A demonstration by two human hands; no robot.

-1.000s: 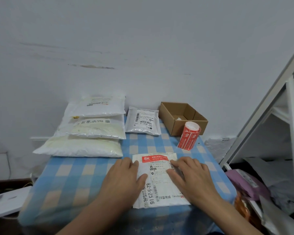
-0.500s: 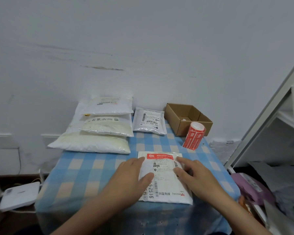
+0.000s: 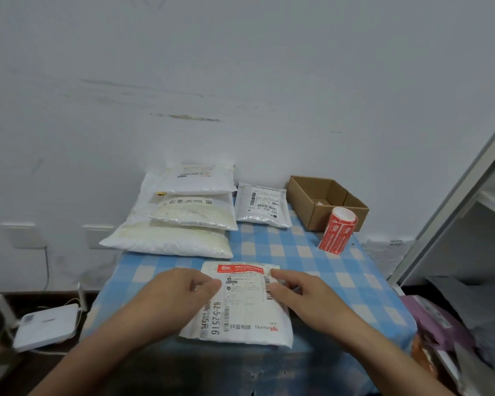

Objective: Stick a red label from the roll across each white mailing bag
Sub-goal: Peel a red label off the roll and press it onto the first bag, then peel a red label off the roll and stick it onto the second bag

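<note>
- Standing by the table (image 3: 312,252), I see that both hands have slid off the middle of the white mailing bag (image 3: 246,310). A moment ago they lay flat over it, and now they sit at its two sides, up towards its far end.
- The left hand (image 3: 180,295) has changed most. Its fingers were flat before and are now curled in, thumb and forefinger meeting at the bag's left edge. I cannot tell whether that grip actually pinches the plastic.
- The right hand (image 3: 306,295) has its grip apart, clasping nothing. The forefinger reaches onto the far right corner, and the thumb rests by the barcode at the right edge of the shipping slip (image 3: 240,298).
- The bag itself has not shifted. It lies flat at the near edge of the table between the two hands, its near end free of them.
- It is white and slightly wrinkled, and the slip's big digits run sideways. A red label (image 3: 239,268) is stuck across the far end, just beyond the slip, between the fingertips.
- At the back left sits a pile of larger white bags (image 3: 183,224) with a smaller bag (image 3: 262,207) beside it.
- The roll of red labels (image 3: 339,231) stands just in front of the cardboard box (image 3: 317,201), well apart from both hands.
</note>
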